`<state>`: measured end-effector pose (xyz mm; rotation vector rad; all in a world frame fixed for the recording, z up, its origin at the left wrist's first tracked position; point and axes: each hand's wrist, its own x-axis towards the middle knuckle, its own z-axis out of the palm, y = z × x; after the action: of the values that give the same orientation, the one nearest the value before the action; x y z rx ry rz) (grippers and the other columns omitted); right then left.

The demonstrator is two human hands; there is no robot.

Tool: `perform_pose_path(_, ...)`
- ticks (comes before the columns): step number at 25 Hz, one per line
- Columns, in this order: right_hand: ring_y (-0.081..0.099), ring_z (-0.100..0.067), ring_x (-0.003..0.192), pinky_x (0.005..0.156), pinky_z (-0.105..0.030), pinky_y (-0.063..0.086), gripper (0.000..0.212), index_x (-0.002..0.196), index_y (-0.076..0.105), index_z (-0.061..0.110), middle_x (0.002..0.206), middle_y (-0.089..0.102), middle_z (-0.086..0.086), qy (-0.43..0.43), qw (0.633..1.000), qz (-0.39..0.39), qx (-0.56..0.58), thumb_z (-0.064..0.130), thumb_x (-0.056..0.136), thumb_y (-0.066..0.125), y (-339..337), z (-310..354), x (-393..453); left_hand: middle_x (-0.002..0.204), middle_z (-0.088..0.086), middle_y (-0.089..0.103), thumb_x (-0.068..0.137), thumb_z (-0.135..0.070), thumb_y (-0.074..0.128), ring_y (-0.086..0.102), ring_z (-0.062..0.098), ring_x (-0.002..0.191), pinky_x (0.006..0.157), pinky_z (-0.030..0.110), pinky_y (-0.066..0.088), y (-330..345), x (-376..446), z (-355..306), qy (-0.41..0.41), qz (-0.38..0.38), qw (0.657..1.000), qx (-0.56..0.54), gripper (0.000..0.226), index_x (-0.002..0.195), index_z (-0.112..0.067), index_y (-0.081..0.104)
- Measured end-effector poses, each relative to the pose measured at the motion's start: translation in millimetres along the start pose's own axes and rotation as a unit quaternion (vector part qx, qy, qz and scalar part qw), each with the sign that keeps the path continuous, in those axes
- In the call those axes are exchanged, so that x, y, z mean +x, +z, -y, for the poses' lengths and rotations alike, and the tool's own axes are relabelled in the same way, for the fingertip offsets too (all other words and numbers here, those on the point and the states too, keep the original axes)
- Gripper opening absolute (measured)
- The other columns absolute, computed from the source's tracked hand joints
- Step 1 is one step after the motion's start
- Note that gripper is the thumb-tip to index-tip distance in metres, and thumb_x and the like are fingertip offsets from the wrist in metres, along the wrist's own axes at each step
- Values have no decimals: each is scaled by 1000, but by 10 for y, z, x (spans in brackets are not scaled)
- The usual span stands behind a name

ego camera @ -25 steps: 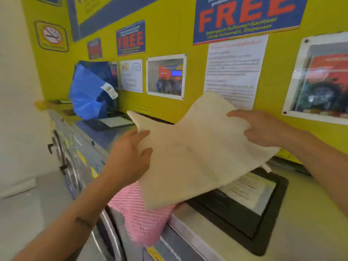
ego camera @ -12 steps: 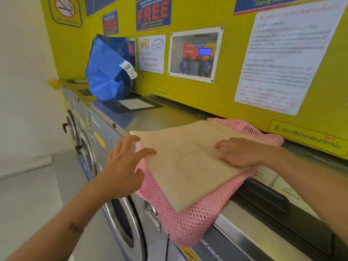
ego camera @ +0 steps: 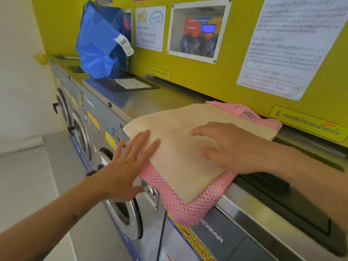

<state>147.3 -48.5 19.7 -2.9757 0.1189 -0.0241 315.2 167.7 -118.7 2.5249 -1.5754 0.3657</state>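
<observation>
Folding is looking close to done: the cream woven cloth is lying flat and doubled on the pink mesh laundry bag at the front edge of the stainless washer top, with the bag's corner hanging over that edge. The right grip is lying open, palm pressing the cloth's middle. The left grip is also open, its straight fingertips touching the cloth's left edge. Smoothing, and perhaps bagging, is seemingly remaining. The mesh bag is lying flat and looking empty. The blue plastic tote is standing further along against the yellow wall, hiding its contents.
</observation>
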Motion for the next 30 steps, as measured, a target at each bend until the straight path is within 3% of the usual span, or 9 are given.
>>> perform_pose_path(3, 16, -29, 144, 115, -59, 23, 97, 149, 0, 33, 155, 14, 0, -19, 986, 116, -115, 55, 77, 62, 272, 494, -250, 161, 17, -22, 63, -55, 75, -20, 33, 148, 116, 64, 1, 190, 155, -92, -22, -66, 997, 29, 135, 151, -22, -22)
perform_pose_path(6, -10, -51, 143, 109, -72, 6, 116, 148, -16, 26, 156, -17, -20, 8, 962, 79, -261, 47, 73, 71, 680, 603, -300, 161, 22, 6, 56, -44, 76, 4, 37, 150, 115, 65, 11, 222, 282, -114, -22, -132, 990, 31, 126, 154, -17, 1)
perform_pose_path(11, 19, -55, 136, 97, -66, 29, 67, 134, 31, 18, 149, 15, -25, -13, 952, -17, -306, 29, 80, 68, 771, 574, -239, 149, 21, 35, 56, -36, 81, 32, 38, 140, 108, 66, 24, 266, 257, -68, -1, -198, 980, 22, 105, 144, -15, 27)
perform_pose_path(15, 46, -35, 111, 74, -42, 40, 45, 118, 36, 26, 124, 40, -7, -57, 970, -46, -234, 13, 80, 55, 576, 507, -300, 135, 12, 58, 66, -43, 81, 52, 28, 125, 106, 60, 36, 130, 161, -76, 17, -244, 970, 3, 80, 135, -21, 45)
perform_pose_path(20, 57, -22, 86, 73, -41, 50, 41, 110, 46, 38, 91, 56, 16, -54, 997, -48, 29, 18, 74, 48, 158, 281, -509, 101, -5, 72, 65, -20, 63, 68, 21, 87, 83, 41, 50, -680, 30, -202, 76, -128, 989, -7, 47, 111, -26, 68)
perform_pose_path(22, 54, -9, 113, 94, -37, 47, 49, 115, 45, 45, 120, 55, 21, -64, 996, -20, 60, 23, 71, 47, 57, 278, -692, 91, -8, 70, 67, -26, 47, 66, 19, 79, 77, 40, 49, -993, 7, -317, 75, -84, 993, 19, 44, 106, -30, 68)
perform_pose_path(24, 16, 3, 140, 117, -30, 20, 64, 127, 19, 57, 155, 12, 24, -60, 998, 26, 12, 34, 77, 51, 53, 341, -857, 85, -7, 65, 65, -32, 34, 63, 19, 76, 75, 39, 47, -1188, -10, -440, 77, -75, 993, 47, 48, 101, -30, 65)
perform_pose_path(27, -12, -9, 148, 121, -39, -1, 86, 139, -13, 53, 160, -19, 16, -10, 996, 72, -46, 43, 89, 55, 286, 494, -957, 84, -7, 59, 64, -36, 24, 60, 18, 77, 77, 37, 44, -1271, 27, -631, 89, -35, 992, 79, 51, 98, -29, 61)
perform_pose_path(30, 47, -38, 132, 97, -58, 45, 111, 149, 26, 22, 150, 41, -16, 3, 984, 22, -178, 55, 56, 79, 536, 414, -933, 92, -9, 60, 68, -32, 28, 59, 11, 88, 83, 32, 43, -1231, 30, -667, 90, 59, 990, 87, 49, 104, -32, 62)
